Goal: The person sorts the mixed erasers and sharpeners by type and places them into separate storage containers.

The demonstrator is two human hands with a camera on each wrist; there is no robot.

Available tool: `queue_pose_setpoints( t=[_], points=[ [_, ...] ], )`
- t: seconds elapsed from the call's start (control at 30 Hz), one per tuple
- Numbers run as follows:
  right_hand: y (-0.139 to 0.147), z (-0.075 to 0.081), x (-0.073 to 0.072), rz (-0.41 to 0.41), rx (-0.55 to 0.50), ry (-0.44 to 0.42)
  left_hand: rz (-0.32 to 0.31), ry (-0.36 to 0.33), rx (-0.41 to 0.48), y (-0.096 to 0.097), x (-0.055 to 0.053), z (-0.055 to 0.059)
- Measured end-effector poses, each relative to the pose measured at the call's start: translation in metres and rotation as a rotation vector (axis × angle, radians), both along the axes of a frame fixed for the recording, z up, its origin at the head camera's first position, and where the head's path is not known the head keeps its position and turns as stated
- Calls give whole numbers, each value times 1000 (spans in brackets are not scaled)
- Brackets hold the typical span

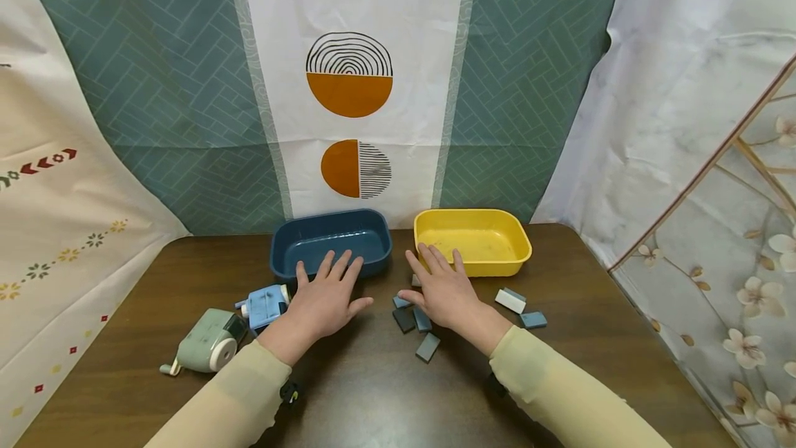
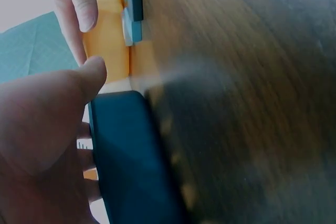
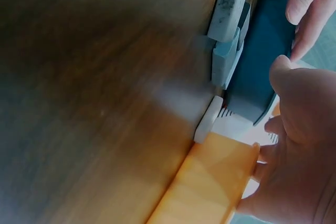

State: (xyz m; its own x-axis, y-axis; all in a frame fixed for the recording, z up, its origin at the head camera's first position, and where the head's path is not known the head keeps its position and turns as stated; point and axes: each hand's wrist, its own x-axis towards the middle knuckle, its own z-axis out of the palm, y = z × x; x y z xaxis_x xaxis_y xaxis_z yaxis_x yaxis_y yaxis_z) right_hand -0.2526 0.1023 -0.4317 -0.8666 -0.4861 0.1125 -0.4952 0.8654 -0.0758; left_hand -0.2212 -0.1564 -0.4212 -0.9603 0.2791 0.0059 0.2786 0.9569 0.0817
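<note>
With fingers spread and nothing held, my left hand hovers over the near side of a dark blue plastic tray. My right hand is spread too, in front of a yellow plastic tray, its fingertips overlapping the near left rim in the head view. Beneath and around the right hand lie several small rectangular blocks in grey and blue, among them a dark block and a grey block. Part of this group is hidden by the hand. Both thumbs point inward toward each other.
Left of my left hand are a green crank pencil sharpener and a smaller light blue one, partly behind the wrist. Right of my right hand lie a white block and a blue block. Patterned cloth hangs behind the brown table.
</note>
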Motion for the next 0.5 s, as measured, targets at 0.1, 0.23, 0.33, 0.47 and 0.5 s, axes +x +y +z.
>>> queue_pose_setpoints(
  t=[0.1,0.23,0.33,0.47,0.5],
  points=[
    [-3,0,0,10,-4,6,-22,-14,12,-2,0,2],
    [-7,0,0,20,-16,3,-53,-28,18,-5,-1,3],
    [-9,-1,-1,26,-29,-5,-79,-35,30,-7,-2,2],
    [-11,-4,-4,34,-43,-9,-102,-46,51,-10,-4,1],
    [-12,-4,-4,37,-43,-4,-105,-49,54,-10,-5,1]
  ],
)
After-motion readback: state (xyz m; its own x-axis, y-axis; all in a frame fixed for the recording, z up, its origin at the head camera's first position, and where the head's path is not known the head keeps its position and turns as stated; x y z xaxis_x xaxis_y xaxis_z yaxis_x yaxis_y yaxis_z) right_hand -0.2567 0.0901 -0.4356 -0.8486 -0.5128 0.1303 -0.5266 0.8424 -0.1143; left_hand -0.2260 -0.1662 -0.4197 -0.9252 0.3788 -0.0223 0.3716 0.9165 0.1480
